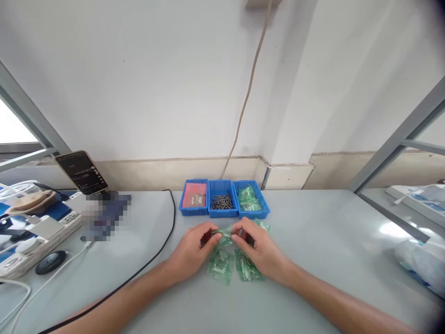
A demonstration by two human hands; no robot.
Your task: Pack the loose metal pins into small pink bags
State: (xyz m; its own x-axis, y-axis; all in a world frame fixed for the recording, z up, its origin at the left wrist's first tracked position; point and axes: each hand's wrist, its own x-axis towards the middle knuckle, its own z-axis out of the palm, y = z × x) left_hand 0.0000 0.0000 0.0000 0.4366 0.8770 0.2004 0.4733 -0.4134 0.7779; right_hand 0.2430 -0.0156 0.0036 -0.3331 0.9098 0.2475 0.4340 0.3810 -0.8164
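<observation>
Between both hands, just above the grey table, is a small green-tinted clear plastic bag. My left hand pinches its left edge between thumb and fingers. The opposite edge is pinched by my right hand. What the held bag contains is hard to make out. Below the hands lie two more green bags: one with screws and pale plugs near the left hand, and another with screws partly under the right hand. Behind the right hand, part of a further green bag shows.
Three blue bins stand behind the hands: the left bin with a pink bag, the middle bin with loose screws, the right bin with green bags. A black cable crosses under the left forearm. A phone stands at left.
</observation>
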